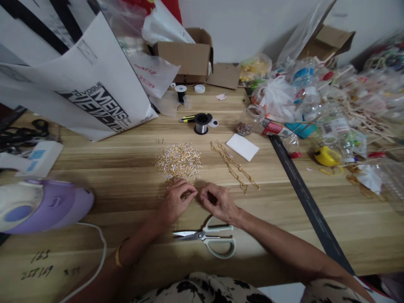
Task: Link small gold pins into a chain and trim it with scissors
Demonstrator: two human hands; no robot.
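Observation:
A heap of small gold and clear pieces (179,161) lies mid-table. At its front edge, my left hand (177,199) is closed in a pinch, thumb against fingertips, on something too small to make out. My right hand (220,202) faces it from the right with a small gap between the fingertips, its fingers curled into a pinch; what it holds is hidden. Two gold bead chains (235,165) stretch over the wood right of the heap. Light-handled scissors (205,236) lie partly open in front of my hands.
A spool of wire (201,124), a white card (243,147) and a jar of beads (249,122) sit beyond the hands. A purple-white appliance (59,204) with a white cord is at left. A dark metal strip (311,202) and plastic clutter (328,113) occupy the right.

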